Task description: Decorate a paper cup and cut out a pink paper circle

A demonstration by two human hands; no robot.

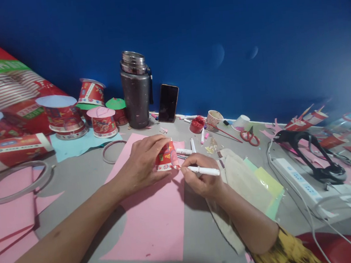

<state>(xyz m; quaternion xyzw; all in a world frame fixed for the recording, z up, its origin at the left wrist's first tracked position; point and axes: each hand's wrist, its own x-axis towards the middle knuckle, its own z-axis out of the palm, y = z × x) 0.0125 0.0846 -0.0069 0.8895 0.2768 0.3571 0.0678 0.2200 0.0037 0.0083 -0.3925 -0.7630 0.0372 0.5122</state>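
Note:
My left hand (145, 160) is wrapped round a small red printed paper cup (163, 159), which rests over a pink paper sheet (159, 227). Between the fingertips of my right hand (200, 174) is a white marker pen (205, 170), its tip end right beside the cup's lower right edge. Part of the cup is hidden by my left fingers. Just behind my right hand lie more white markers (192, 145). A folded cream cloth (244, 178) lies to the right, beside my right wrist.
Several paper cups with paper discs on top (103, 121) stand at the back left. A dark thermos flask (135, 90) and a propped phone (168, 102) stand along the blue wall. Red scissors (249, 136), a power strip (298, 178) with cables and a black headband frame (313, 156) lie to the right.

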